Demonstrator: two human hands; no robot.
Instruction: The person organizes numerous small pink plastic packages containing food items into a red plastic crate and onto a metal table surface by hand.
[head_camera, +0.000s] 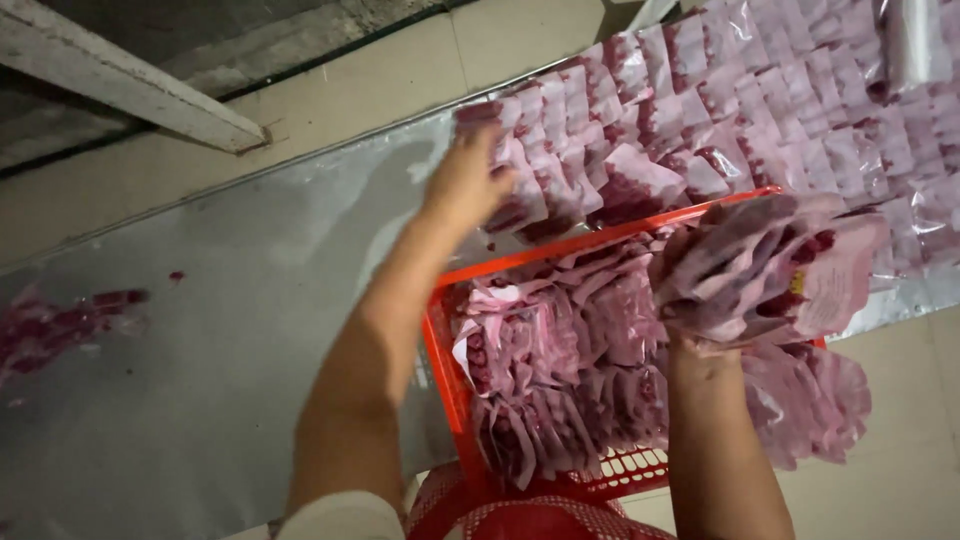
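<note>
My right hand (715, 335) is closed around a thick stack of pouches (770, 265), just above the red basket (440, 350). My left hand (465, 180) lies open on the laid rows (700, 110). The pouches look light, soft and slippery, so I would hold the stack at its middle. Bare plastic sheet (230, 330) is left of the grip.

Stack of pink packets (770, 270): flat, clear-fronted, dark red contents, fanned and tilted, held above red basket; single pink packet (510, 195): same kind, lying flat at near-left end of overlapping packet rows on plastic sheet, partly covered; more such packets heaped loosely inside basket, some spilling over right rim.
</note>
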